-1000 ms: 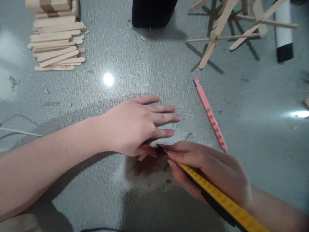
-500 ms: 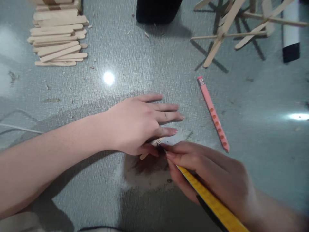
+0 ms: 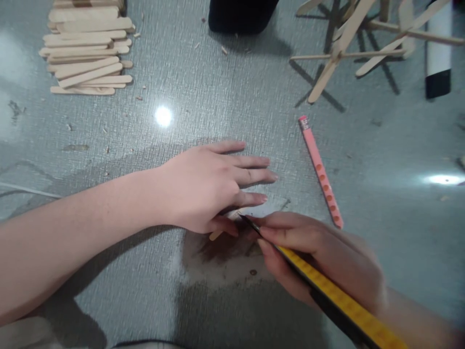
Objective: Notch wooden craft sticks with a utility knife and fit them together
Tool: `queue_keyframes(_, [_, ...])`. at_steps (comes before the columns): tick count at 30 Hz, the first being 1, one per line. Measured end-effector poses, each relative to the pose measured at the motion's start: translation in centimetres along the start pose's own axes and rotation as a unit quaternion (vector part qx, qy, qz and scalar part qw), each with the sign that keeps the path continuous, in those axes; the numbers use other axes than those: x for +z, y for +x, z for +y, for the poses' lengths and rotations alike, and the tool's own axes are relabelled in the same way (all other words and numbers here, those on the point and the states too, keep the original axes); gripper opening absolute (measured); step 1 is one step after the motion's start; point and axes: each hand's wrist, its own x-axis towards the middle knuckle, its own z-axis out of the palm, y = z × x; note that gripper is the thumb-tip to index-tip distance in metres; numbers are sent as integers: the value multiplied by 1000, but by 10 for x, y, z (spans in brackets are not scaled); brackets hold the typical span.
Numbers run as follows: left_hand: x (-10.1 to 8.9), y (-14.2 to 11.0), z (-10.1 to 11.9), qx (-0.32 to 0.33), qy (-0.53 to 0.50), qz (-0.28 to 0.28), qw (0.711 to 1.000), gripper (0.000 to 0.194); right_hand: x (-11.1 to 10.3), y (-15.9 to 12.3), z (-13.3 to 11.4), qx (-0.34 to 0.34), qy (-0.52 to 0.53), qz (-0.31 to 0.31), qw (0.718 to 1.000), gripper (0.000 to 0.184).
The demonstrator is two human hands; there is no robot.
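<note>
My left hand [image 3: 210,186] lies palm down with its fingers spread, its thumb and forefinger pinning a wooden craft stick [image 3: 217,235] to the table. Most of that stick is hidden under the hand; one rounded end pokes out below the thumb, and a marked part shows between thumb and forefinger. In my right hand [image 3: 319,257] is a yellow and black utility knife [image 3: 327,286], gripped near the blade like a pen. Its dark blade tip touches or nearly touches the stick at the marked part.
A pink pencil [image 3: 321,174] lies to the right. Loose craft sticks [image 3: 89,53] are piled at the upper left. A black container [image 3: 241,14] stands at the back. At the upper right are a structure of joined sticks [image 3: 339,53] and a white tube with a black end [image 3: 438,58]. Wood crumbs dot the table [image 3: 145,291].
The utility knife shifts slightly down-left, then back up-right, its tip staying near the marked part of the stick. My left hand keeps its hold. The whole view has shifted a little.
</note>
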Motion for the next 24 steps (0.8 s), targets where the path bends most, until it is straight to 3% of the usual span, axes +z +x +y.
queue_keyframes(5, [1,0,0,6,-5,11,1000,48,-1,4,1,-102,-100,-16,990,17])
queue_keyframes(10, [2,0,0,7,-13,17,1000,48,1,3,0,-101,-62,-31,992,26])
queue_keyframes(16, [0,0,0,4,-20,6,1000,47,2,0,-6,-68,-56,-60,994,19])
queue_keyframes(24, [-1,0,-1,4,-21,7,1000,43,0,6,-12,-81,-52,-70,993,21])
